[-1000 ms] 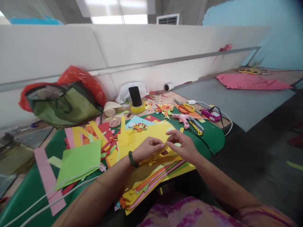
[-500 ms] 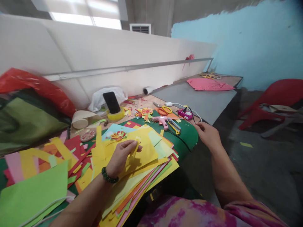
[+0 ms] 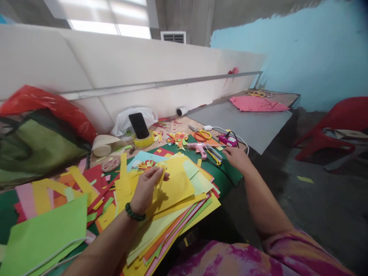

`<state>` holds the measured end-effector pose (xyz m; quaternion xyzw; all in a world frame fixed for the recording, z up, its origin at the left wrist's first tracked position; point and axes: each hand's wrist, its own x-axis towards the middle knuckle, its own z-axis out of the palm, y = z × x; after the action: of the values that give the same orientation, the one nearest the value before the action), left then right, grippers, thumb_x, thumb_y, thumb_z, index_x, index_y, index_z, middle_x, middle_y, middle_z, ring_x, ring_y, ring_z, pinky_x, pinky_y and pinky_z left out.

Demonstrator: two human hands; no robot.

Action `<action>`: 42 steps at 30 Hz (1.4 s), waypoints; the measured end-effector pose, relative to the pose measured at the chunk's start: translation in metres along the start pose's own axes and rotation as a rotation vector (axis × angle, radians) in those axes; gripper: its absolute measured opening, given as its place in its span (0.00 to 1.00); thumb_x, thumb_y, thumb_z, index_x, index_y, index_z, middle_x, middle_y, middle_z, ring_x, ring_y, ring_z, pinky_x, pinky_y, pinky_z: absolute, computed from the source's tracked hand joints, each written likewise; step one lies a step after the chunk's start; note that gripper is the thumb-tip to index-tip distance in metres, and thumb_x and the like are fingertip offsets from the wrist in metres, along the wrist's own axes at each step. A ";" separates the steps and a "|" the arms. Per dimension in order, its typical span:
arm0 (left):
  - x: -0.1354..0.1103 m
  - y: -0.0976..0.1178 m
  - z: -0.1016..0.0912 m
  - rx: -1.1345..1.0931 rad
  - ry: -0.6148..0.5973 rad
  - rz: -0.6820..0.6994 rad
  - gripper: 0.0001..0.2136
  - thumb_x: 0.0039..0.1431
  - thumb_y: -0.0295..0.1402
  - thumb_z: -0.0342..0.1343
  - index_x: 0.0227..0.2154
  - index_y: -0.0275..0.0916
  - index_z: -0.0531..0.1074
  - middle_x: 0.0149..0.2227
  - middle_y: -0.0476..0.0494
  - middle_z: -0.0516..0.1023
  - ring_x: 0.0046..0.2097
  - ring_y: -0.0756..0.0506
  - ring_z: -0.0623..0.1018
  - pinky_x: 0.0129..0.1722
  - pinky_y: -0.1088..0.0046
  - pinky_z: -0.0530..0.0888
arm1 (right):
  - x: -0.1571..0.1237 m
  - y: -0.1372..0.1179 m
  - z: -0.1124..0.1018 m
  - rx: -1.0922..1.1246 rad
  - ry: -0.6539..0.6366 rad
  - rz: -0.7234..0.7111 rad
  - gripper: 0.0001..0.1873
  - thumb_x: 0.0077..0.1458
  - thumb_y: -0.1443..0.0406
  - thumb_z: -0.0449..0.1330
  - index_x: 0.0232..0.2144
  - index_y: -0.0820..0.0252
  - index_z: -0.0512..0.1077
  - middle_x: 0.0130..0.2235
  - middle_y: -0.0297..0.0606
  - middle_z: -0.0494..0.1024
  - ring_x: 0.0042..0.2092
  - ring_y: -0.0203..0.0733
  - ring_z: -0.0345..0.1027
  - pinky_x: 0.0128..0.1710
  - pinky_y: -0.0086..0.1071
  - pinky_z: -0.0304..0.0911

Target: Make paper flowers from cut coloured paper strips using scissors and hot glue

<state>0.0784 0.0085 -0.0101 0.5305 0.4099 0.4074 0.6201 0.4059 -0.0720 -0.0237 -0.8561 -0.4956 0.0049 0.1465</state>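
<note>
My left hand (image 3: 148,186) rests on a stack of coloured paper sheets (image 3: 172,199) and pinches a narrow yellow paper strip (image 3: 161,177) between thumb and fingers. A green bead bracelet sits on that wrist. My right hand (image 3: 237,158) is stretched out to the right over the green mat (image 3: 227,172), its fingers close to the yellow-handled tool (image 3: 214,155) and the pink glue gun (image 3: 198,147). Its fingers are partly hidden and I cannot see them hold anything. A small paper flower (image 3: 145,165) lies just beyond my left hand.
Orange scissors (image 3: 202,134), a pink charger box (image 3: 227,140) with cables, a second paper flower (image 3: 178,137) and a phone propped on a tape roll (image 3: 139,128) lie at the back. Paper scraps and a light green sheet (image 3: 43,234) cover the left. A red chair (image 3: 336,126) stands at right.
My right hand left the strip and reached right to the tools near the glue gun. My left hand kept the yellow strip. The view swung right.
</note>
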 end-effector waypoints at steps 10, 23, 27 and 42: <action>0.005 -0.003 -0.003 0.006 0.057 0.075 0.20 0.36 0.51 0.67 0.21 0.37 0.76 0.22 0.44 0.79 0.27 0.48 0.75 0.35 0.70 0.70 | 0.023 -0.059 0.004 -0.020 -0.112 0.005 0.27 0.59 0.45 0.50 0.30 0.60 0.77 0.36 0.48 0.80 0.40 0.50 0.73 0.32 0.33 0.58; 0.003 -0.008 -0.001 0.001 -0.059 0.106 0.19 0.40 0.50 0.66 0.21 0.36 0.74 0.22 0.46 0.78 0.26 0.48 0.74 0.32 0.71 0.71 | 0.054 -0.069 0.013 0.283 -0.070 0.040 0.09 0.47 0.61 0.61 0.23 0.61 0.72 0.21 0.38 0.77 0.27 0.41 0.70 0.25 0.29 0.58; 0.002 -0.010 0.000 -0.026 -0.078 0.093 0.20 0.40 0.50 0.66 0.23 0.36 0.74 0.22 0.46 0.78 0.26 0.49 0.74 0.32 0.71 0.72 | 0.054 -0.071 0.001 0.408 0.138 0.033 0.10 0.47 0.59 0.60 0.27 0.61 0.69 0.26 0.36 0.76 0.29 0.40 0.68 0.27 0.29 0.58; -0.023 -0.003 0.020 0.092 -0.395 0.244 0.22 0.51 0.51 0.60 0.15 0.40 0.66 0.31 0.40 0.75 0.59 0.38 0.65 0.58 0.64 0.60 | -0.021 -0.167 0.015 0.747 0.076 -0.280 0.24 0.40 0.48 0.67 0.28 0.54 0.61 0.24 0.29 0.69 0.25 0.40 0.65 0.26 0.32 0.59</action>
<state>0.0897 -0.0197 -0.0089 0.6735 0.2315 0.3484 0.6095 0.2517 -0.0080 0.0019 -0.6677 -0.5659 0.1332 0.4650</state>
